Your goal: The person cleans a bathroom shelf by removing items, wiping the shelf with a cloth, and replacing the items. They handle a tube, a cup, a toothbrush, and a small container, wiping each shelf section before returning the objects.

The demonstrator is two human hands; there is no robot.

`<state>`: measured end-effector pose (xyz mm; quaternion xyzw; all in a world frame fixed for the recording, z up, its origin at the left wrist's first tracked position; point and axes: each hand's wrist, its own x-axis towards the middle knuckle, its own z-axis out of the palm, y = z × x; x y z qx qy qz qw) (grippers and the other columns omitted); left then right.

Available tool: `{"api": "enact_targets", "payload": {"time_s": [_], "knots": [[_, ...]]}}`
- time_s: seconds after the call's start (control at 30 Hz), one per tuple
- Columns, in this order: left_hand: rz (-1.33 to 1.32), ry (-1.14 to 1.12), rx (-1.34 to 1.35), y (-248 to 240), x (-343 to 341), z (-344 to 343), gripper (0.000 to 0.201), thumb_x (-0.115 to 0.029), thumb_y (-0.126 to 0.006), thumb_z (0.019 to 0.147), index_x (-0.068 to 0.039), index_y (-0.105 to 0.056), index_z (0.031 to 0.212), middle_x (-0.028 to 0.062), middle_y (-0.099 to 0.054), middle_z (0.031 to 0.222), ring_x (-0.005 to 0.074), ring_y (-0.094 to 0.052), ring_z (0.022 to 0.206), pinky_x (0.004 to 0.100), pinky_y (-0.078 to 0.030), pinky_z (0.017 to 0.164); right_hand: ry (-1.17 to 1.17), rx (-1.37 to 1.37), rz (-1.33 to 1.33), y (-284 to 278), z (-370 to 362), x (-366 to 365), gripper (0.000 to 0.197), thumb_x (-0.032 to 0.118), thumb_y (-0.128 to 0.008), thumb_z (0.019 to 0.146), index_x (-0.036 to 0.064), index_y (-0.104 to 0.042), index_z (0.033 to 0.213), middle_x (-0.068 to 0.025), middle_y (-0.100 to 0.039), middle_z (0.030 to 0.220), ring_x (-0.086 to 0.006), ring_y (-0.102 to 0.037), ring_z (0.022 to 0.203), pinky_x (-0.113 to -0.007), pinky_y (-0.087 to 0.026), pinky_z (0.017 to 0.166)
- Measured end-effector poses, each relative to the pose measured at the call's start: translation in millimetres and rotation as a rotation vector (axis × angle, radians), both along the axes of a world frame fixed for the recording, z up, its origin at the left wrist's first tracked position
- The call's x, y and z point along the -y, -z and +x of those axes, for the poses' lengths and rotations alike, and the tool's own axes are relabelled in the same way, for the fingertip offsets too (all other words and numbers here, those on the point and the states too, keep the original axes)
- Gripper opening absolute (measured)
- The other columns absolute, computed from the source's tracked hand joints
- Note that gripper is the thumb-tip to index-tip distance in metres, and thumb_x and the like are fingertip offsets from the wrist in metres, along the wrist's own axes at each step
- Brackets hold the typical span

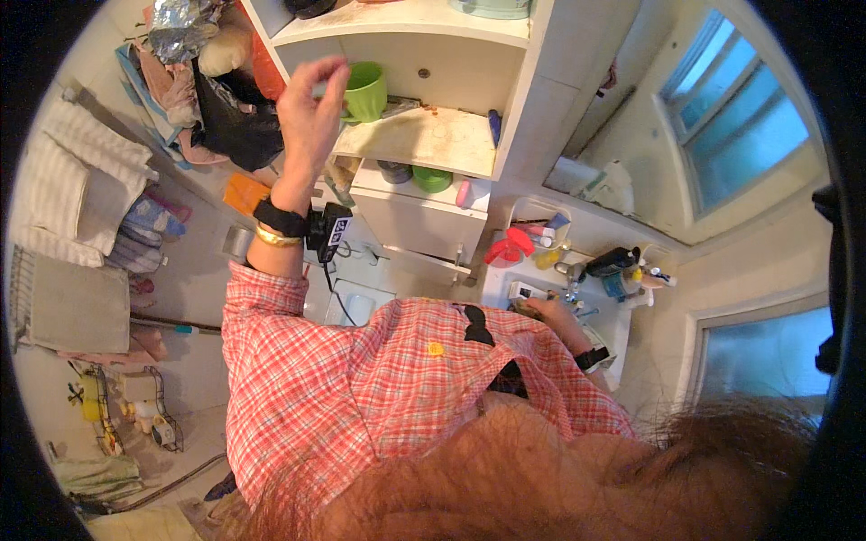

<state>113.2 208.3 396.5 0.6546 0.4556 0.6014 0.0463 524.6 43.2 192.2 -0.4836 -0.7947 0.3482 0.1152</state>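
Note:
My left hand (311, 113) is raised in front of the shelf unit, its fingers loosely bent and apart with nothing seen between them. Just right of it a green mug (365, 93) stands on the middle shelf; the fingertips overlap its left edge in view, and I cannot tell whether they touch. At the washbasin (498, 281) on the right, my right hand (552, 313) reaches low with its fingers closed around a small dark greenish item that is too small to name. A white box-like object (526, 290) lies right beside those fingers.
The white shelf unit (519, 99) has drawers (419, 221) below. A red scoop-like item (511, 246), a tap (570, 270) and several bottles (613, 262) crowd the basin. Towels (77, 298) and bags (234, 113) hang at left. A mirror (667, 135) is on the right wall.

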Motion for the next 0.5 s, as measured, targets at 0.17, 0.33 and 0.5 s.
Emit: {"api": "enact_targets", "payload": {"time_s": [0.17, 0.33, 0.5], "knots": [[-0.146, -0.35, -0.341, 74.2, -37.9, -19.9, 0.048, -0.018, -0.067, 0.085, 0.002, -0.052, 0.127, 0.0215, -0.057, 0.114, 0.0308, -0.066, 0.085, 0.0394, -0.054, 0.074, 0.024, 0.031, -0.078, 6.3, 0.3, -4.1, 0.035, 0.036, -0.065, 0.083, 0.0083, -0.062, 0.105, -0.0225, -0.066, 0.093, -0.0413, -0.063, 0.088, -0.048, -0.05, 0.074], [-0.179, -0.52, -0.443, 75.0, -55.4, -8.6, 0.049, -0.02, -0.069, 0.082, 0.002, -0.053, 0.123, 0.0262, -0.055, 0.117, 0.0389, -0.064, 0.089, 0.0447, -0.053, 0.079, -0.047, 0.087, -0.007, 7.6, -5.7, -11.2, 0.034, 0.035, -0.065, 0.083, 0.0067, -0.062, 0.101, -0.0232, -0.065, 0.089, -0.0421, -0.062, 0.086, -0.049, -0.049, 0.073], [-0.465, -0.507, -0.512, 61.8, -50.5, -8.9, 0.054, -0.031, -0.068, 0.084, -0.004, -0.053, 0.128, 0.0221, -0.067, 0.101, 0.038, -0.065, 0.091, 0.0447, -0.052, 0.078, -0.082, 0.035, 0.055, 9.5, -8.3, -11.3, 0.03, 0.032, -0.064, 0.085, 0.0055, -0.061, 0.1, -0.0241, -0.065, 0.088, -0.0425, -0.062, 0.086, -0.05, -0.049, 0.072]]}}
